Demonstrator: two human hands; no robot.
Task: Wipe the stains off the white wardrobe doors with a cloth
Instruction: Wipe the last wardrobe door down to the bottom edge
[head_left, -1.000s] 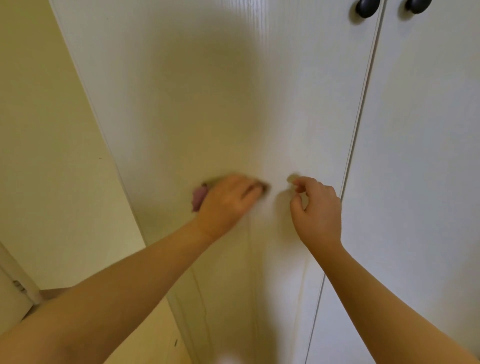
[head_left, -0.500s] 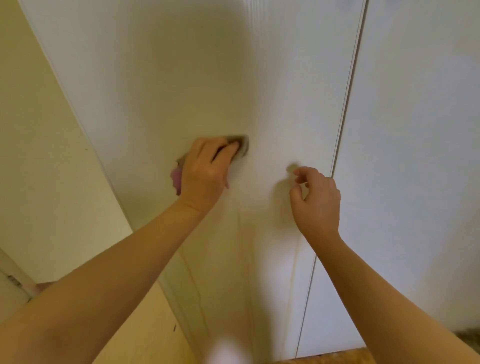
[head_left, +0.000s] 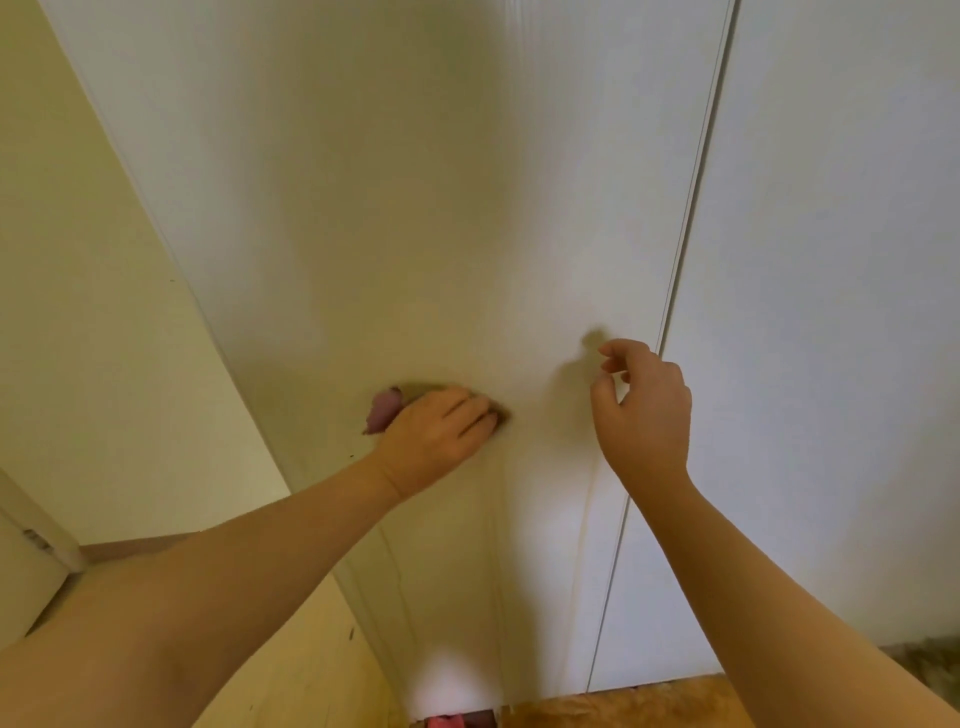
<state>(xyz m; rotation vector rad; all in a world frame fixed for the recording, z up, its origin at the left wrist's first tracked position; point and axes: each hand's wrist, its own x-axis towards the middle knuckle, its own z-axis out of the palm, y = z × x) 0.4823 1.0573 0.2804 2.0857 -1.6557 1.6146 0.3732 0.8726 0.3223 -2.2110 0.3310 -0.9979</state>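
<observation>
Cloth (head_left: 384, 413) slipping out from under the palm is looking like the main risk. Left hand (head_left: 436, 431) is pressing it against the left wardrobe door (head_left: 415, 208) with fingers lying nearly straight, not clamping, so a hard stroke could shed it. It's bunched small, so passes are probably missing patches; can't make out stains here. It's sitting almost fully under that hand, pink corner poking out on the hand's left. Right hand (head_left: 647, 410) is hovering near the door seam (head_left: 691, 234), loosely curled, holding nothing.
</observation>
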